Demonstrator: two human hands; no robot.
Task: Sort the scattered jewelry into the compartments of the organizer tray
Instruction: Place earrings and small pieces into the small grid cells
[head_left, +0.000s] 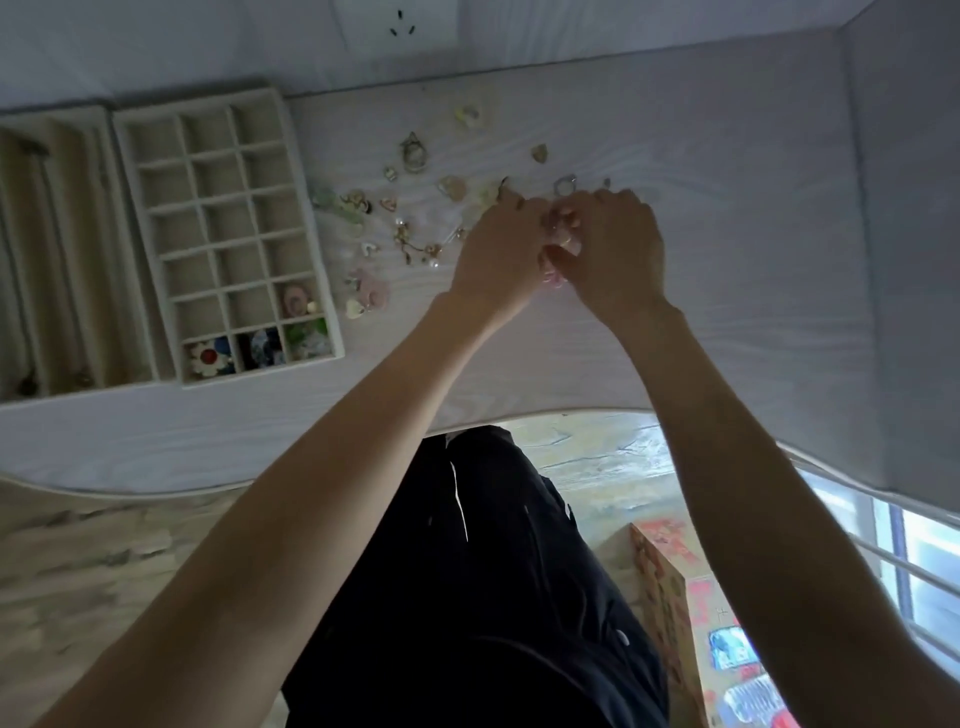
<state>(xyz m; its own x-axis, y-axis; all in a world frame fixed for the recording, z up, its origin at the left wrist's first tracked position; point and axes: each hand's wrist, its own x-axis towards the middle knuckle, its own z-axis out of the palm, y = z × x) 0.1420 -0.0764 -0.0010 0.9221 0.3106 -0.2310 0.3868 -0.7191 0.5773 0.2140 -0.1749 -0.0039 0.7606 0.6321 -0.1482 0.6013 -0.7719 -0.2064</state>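
A cream organizer tray with several square compartments lies at the left of the white table. Its nearest row holds a white flower piece, dark blue pieces and green pieces; a pink piece sits one row up. Scattered jewelry lies to the tray's right. My left hand and my right hand meet over the right part of the scatter, their fingers curled together round small pinkish pieces. Which hand carries which piece is hidden.
A second cream tray with long slots lies left of the organizer. Rings and small charms lie further back. The wall with a socket stands behind; a side wall bounds the right. A colourful box stands on the floor.
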